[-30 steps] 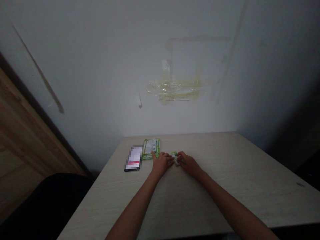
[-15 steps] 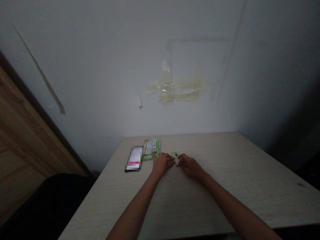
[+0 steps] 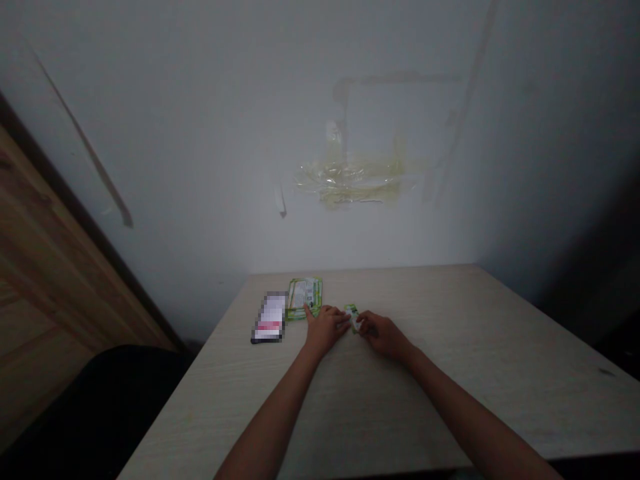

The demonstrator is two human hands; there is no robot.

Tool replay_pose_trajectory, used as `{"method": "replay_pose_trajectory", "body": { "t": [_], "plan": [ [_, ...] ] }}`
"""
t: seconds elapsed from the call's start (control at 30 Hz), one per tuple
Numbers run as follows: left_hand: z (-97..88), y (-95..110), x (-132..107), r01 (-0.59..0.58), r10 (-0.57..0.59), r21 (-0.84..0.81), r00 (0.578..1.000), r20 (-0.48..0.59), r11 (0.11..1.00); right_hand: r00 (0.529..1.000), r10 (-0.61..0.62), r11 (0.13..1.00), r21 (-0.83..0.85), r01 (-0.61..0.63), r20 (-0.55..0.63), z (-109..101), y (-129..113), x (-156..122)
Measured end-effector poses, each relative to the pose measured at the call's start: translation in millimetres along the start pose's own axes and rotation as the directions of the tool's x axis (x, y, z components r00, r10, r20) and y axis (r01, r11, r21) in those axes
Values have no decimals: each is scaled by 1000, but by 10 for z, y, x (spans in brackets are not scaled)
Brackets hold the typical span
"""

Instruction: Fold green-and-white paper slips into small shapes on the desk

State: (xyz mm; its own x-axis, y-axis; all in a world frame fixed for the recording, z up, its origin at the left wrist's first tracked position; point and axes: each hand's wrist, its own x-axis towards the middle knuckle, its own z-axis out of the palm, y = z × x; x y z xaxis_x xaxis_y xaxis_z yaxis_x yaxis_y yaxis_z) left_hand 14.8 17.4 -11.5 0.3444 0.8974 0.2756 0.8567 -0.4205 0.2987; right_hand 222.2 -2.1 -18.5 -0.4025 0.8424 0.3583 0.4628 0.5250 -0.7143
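A small green-and-white piece, like a folded card or packet, lies on the table between my two hands. My left hand rests on the table with its thumb spread toward the larger green packet, its fingertips at the left edge of the small piece. With curled fingers, my right hand pinches the right edge of that piece; the fingertips partly hide it. The larger green-and-white printed packet lies flat just beyond my left thumb.
A phone-like slab with a blurred-out screen lies left of the larger packet. The pale wooden table meets a wall bearing old tape. To the left are a black chair-like shape and a wooden panel.
My right fingers have shifted slightly on the small piece, so more of its green-and-white face shows. My left hand stays in place, and the view has moved a little.
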Motion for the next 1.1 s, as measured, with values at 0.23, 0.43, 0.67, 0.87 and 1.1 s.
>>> {"method": "replay_pose_trajectory", "body": {
  "t": [0.23, 0.43, 0.67, 0.87, 1.1],
  "plan": [
    [78, -30, -8, -5, 4, -39, 999, -35, 999, 987, 83, 992, 111, -67, -140, -10, 98, 67],
    [58, -4, -16, 22, -22, -54, 1000, -17, 998, 987, 88, 995, 57, -81, -132, -1, 108, 81],
    [61, -14, -33, 17, -17, -54, 1000, 2, 998, 994, 36, 999, 12, -35, -107, 10, 94, 53],
    [59, 1, -25, 40, -39, -16, 998, 41, 999, 994, 13, 996, -83, -22, -111, 15, 85, 68],
    [79, 5, -33, 18, -18, -31, 1000, 1, 999, 991, 54, 978, -195, -78, -121, 64, 149, 119]
  ]
}}
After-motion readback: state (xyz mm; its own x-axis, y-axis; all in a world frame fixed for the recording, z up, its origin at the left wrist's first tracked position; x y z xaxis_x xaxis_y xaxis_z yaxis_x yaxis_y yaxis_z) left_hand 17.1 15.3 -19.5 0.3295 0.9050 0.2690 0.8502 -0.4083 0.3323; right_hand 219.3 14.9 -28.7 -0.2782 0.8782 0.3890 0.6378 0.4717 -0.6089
